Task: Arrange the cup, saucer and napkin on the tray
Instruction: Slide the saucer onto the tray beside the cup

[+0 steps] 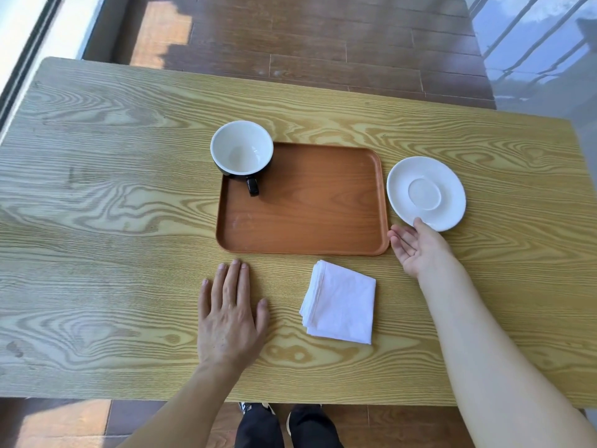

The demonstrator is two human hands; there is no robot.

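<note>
No brand, label or writing is showing on anything here. The bench (pixel 97 189) is displaying a pale yellow-green wood surface with bold, swirling grain. The tray (pixel 310 221) is lying flat near its middle, a smooth orange-brown rectangle with rounded corners and a low raised rim. The cup (pixel 242 148) is sitting upright at the tray's far left corner, overhanging the rim there; it is glossy and round, white inside and black outside, and its black handle is pointing toward the person. The saucer (pixel 426 193) is resting on the bench just beside the tray's right edge, a shiny white disc with a shallow circular well in the centre. The napkin (pixel 339 302) is lying on the bench just below the tray's near edge, a soft white cloth folded into a rough square with layered edges showing on its left side.

The left hand (pixel 231 318) is resting open and flat on the bench, palm down, fingers together, gripping nothing. The right hand (pixel 416 247) is lying open with the palm turned up, its thumb touching the saucer's near rim, not closed on it.
</note>
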